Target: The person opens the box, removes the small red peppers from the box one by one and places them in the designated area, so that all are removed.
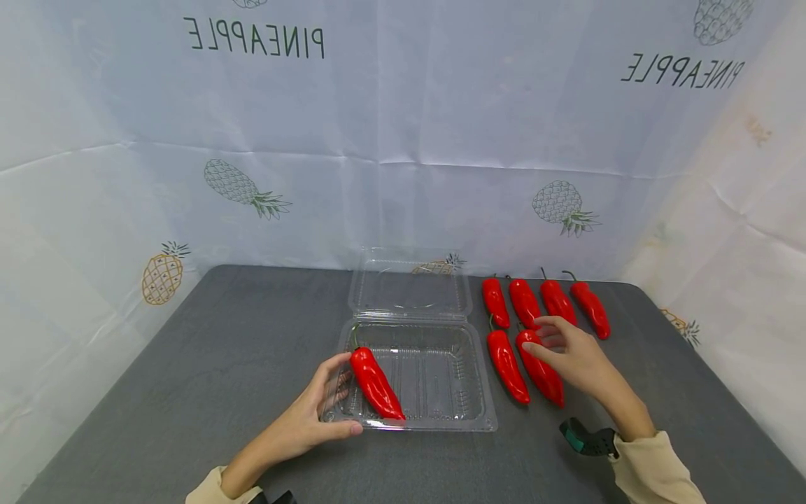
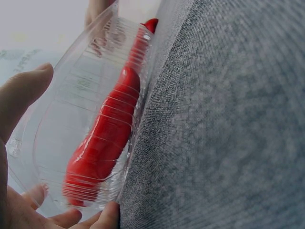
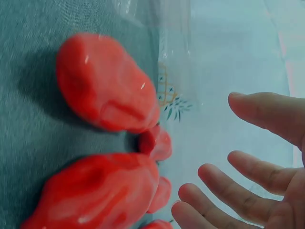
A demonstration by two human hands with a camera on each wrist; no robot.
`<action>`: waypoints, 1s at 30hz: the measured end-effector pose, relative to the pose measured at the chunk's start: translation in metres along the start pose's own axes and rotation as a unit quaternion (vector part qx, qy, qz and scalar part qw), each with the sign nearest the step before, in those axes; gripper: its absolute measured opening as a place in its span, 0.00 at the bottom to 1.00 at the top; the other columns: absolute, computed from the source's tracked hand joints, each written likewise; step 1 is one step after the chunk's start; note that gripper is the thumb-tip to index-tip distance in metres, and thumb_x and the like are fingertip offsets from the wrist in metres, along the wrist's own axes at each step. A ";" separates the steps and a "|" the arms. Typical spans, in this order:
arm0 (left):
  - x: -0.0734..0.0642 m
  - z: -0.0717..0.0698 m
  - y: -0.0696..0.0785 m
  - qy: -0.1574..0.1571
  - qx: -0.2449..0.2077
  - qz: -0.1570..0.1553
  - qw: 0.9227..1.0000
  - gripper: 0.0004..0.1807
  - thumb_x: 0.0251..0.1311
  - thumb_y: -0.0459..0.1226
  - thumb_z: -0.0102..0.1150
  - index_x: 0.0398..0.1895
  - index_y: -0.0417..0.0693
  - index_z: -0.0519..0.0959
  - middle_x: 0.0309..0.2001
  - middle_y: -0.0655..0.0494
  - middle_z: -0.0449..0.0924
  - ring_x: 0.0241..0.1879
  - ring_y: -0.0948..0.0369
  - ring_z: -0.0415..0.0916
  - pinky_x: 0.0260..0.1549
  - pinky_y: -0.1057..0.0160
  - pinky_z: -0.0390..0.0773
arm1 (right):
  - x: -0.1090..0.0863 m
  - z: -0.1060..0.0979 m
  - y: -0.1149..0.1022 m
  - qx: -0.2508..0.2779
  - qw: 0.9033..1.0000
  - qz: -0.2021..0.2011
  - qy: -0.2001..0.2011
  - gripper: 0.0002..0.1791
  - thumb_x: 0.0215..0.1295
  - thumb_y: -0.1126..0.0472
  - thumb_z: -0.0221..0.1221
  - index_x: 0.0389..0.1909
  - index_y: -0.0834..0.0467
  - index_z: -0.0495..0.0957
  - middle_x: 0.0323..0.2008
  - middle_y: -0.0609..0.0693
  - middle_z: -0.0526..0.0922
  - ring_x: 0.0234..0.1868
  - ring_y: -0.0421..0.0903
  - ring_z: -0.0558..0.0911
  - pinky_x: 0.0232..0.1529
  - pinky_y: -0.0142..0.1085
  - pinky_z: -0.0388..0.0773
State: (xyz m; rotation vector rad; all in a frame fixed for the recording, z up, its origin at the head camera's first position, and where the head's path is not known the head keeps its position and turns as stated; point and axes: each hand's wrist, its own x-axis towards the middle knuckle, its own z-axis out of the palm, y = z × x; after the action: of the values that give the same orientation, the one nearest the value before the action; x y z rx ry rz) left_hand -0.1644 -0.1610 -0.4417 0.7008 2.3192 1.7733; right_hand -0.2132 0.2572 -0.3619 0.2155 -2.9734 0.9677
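A clear plastic clamshell box stands with its lid raised at the back. Inside, along its left side, lies a red chili pepper, also seen through the wall in the left wrist view. My left hand holds the box by its front left corner, fingers along the left wall, thumb at the front rim. My right hand hovers over a red chili pepper of the front row, fingers spread and apart from it in the right wrist view. Left of that lies another chili pepper.
Behind the front pair, several more red chili peppers form a back row, among them one at the far right. The transparent lid leans back near the grey table's rear edge. A pineapple-print cloth hangs behind.
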 end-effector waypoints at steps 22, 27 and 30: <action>0.000 0.000 0.000 -0.001 -0.012 0.000 1.000 0.51 0.55 0.36 0.71 0.76 0.45 0.48 0.77 0.36 0.46 0.74 0.32 0.49 0.62 0.81 0.66 | -0.008 0.012 -0.028 0.044 0.996 -0.069 0.025 0.27 0.64 0.55 0.66 0.60 0.61 0.73 0.50 0.60 0.82 0.48 0.54 0.83 0.48 0.48 0.86; 0.000 0.000 0.000 -0.001 -0.011 0.001 1.000 0.51 0.55 0.36 0.71 0.76 0.45 0.48 0.77 0.36 0.46 0.74 0.32 0.49 0.62 0.81 0.66 | -0.010 0.017 -0.033 0.049 0.994 -0.089 0.026 0.26 0.64 0.57 0.66 0.60 0.63 0.73 0.50 0.60 0.82 0.47 0.53 0.83 0.50 0.49 0.85; -0.001 0.000 0.000 0.001 -0.010 0.001 1.000 0.51 0.55 0.36 0.71 0.75 0.45 0.48 0.76 0.36 0.47 0.74 0.32 0.50 0.62 0.81 0.66 | -0.010 0.019 -0.036 0.049 0.994 -0.094 0.019 0.26 0.64 0.57 0.66 0.60 0.63 0.73 0.50 0.60 0.82 0.48 0.55 0.83 0.51 0.52 0.84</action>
State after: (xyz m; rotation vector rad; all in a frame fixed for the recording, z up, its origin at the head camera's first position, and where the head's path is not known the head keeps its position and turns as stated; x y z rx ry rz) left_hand -0.1637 -0.1609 -0.4415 0.6990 2.2998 1.7952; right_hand -0.1975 0.2181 -0.3565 0.4637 -2.8107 1.0799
